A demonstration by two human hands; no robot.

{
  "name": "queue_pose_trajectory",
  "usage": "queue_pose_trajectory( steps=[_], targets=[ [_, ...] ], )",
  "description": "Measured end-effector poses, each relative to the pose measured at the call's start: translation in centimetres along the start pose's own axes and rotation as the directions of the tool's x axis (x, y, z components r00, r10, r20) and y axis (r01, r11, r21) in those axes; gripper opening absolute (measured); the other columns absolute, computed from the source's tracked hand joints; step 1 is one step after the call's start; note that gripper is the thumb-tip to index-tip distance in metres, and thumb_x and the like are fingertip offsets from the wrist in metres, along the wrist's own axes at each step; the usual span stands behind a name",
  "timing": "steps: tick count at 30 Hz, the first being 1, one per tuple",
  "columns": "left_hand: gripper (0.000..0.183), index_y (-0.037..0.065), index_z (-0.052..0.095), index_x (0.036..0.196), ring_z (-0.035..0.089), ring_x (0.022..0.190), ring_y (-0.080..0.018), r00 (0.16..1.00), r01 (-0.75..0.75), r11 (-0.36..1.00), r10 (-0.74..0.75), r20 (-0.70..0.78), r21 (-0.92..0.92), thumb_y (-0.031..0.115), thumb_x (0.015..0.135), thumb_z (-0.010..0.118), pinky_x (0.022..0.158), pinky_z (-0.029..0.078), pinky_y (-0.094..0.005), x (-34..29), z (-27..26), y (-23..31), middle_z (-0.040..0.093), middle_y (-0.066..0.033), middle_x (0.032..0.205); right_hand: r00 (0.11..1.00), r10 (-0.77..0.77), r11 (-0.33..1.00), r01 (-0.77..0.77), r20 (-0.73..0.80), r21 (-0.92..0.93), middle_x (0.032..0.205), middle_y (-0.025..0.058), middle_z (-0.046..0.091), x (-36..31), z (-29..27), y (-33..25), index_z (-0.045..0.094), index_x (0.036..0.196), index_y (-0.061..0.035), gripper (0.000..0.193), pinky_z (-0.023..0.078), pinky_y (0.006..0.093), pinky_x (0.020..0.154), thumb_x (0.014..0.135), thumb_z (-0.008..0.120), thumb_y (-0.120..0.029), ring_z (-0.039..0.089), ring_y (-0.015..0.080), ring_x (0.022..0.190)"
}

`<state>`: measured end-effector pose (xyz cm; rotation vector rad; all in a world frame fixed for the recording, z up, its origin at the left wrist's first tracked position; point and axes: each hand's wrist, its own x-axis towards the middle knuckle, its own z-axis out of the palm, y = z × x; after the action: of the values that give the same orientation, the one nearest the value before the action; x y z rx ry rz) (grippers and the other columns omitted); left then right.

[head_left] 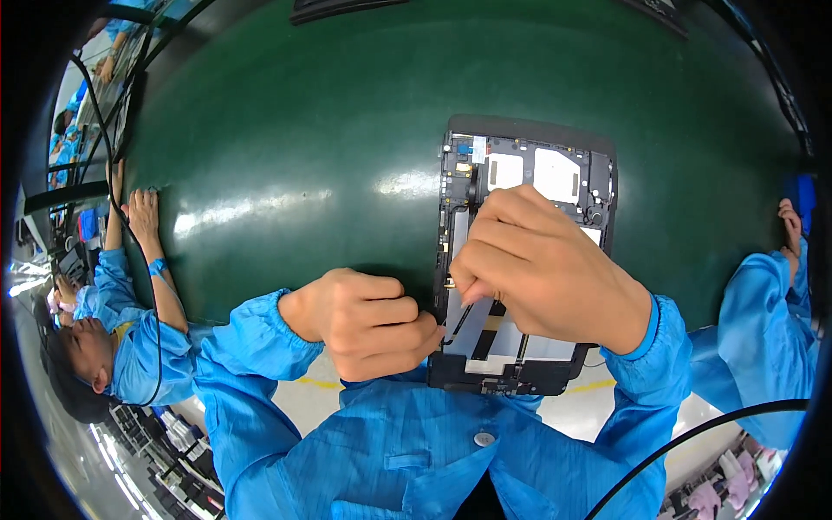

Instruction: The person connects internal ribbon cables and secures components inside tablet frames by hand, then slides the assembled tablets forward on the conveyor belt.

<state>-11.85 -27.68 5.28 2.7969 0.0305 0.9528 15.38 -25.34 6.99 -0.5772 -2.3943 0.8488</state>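
Note:
An opened tablet [598,217] with its inner parts bared lies at the table's near edge, upright in my view and slightly tilted. White panels, small circuit parts and dark strips show inside it. My right hand [546,269] is over its middle, fingers curled and pinched together; what they hold is hidden. A thin black cable-like strip [461,324] runs from below those fingertips toward the tablet's lower left edge. There my left hand [368,321] is closed, its fingertips at the frame. Whether it grips anything I cannot make out.
The green table [295,121] stretches ahead and to both sides. A dark flat object [342,9] sits at its far edge. A co-worker in blue [147,347] is at the left, another blue sleeve [763,303] at the right. A black cable [702,438] curves across the lower right.

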Motion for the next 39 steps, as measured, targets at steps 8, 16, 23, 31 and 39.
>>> queue_pose_trajectory(
  steps=[8, 16, 23, 31, 39],
  targets=[
    [0.016, -0.003, 0.08, 0.09, 0.063, 0.063, -0.0177, 1.0, -0.012, 0.999, 0.013, -0.009, 0.04, 0.005, 0.076, 0.078, 0.059, 0.05, -0.0291, 0.7, 0.2, 1.0, 0.075, -0.0115, 0.087, 0.998, 0.007, 1.0, -0.005, -0.065, 0.026, 0.088, 0.0014, 0.058, -0.8, 0.1, -0.2, 0.063, 0.089, -0.0091, 0.023, 0.047, 0.0377, 0.086, 0.079, 0.08, 0.003, 0.056, 0.0245, 0.092],
    [0.018, 0.0, 0.081, 0.091, 0.06, 0.064, -0.0155, 0.997, -0.078, 0.992, 0.08, -0.017, 0.098, 0.009, 0.075, 0.077, 0.059, 0.048, -0.0286, 0.8, 0.8, 1.1, 0.076, -0.0093, 0.087, 0.999, -0.029, 0.996, 0.03, -0.018, 0.086, 0.087, 0.0018, 0.058, -1.3, -1.1, 0.2, 0.061, 0.087, -0.0081, 0.025, 0.045, 0.0379, 0.086, 0.079, 0.08, 0.005, 0.056, 0.025, 0.092],
    [0.017, 0.001, 0.081, 0.09, 0.054, 0.061, -0.0136, 0.999, -0.051, 0.997, 0.052, -0.013, 0.053, 0.011, 0.076, 0.077, 0.055, 0.042, -0.0282, 1.1, 0.6, 0.6, 0.074, -0.0079, 0.086, 1.0, 0.015, 0.997, -0.015, 0.002, 0.079, 0.088, 0.0023, 0.059, -1.2, -1.2, -0.1, 0.061, 0.087, -0.0076, 0.024, 0.045, 0.0385, 0.086, 0.08, 0.08, 0.005, 0.056, 0.0253, 0.093],
    [0.016, 0.003, 0.078, 0.087, 0.052, 0.062, -0.0123, 0.998, -0.053, 0.996, 0.055, -0.025, 0.074, 0.012, 0.074, 0.078, 0.053, 0.035, -0.0273, 1.0, 0.6, 0.7, 0.073, -0.0072, 0.086, 1.0, 0.003, 0.997, -0.001, -0.022, 0.076, 0.088, 0.0027, 0.06, -1.1, -0.9, 0.1, 0.062, 0.088, -0.008, 0.019, 0.043, 0.0384, 0.085, 0.088, 0.079, -0.001, 0.055, 0.0253, 0.09],
    [0.017, 0.002, 0.08, 0.09, 0.056, 0.064, -0.0126, 0.995, -0.088, 0.99, 0.083, 0.055, 0.107, 0.011, 0.078, 0.074, 0.055, 0.038, -0.0273, 1.4, 0.3, 0.9, 0.074, -0.0079, 0.087, 1.0, 0.018, 0.997, -0.016, -0.023, 0.076, 0.089, 0.003, 0.06, -1.4, -0.7, 0.0, 0.062, 0.089, -0.0084, 0.018, 0.043, 0.0386, 0.084, 0.089, 0.079, -0.002, 0.056, 0.0256, 0.089]
  ],
)
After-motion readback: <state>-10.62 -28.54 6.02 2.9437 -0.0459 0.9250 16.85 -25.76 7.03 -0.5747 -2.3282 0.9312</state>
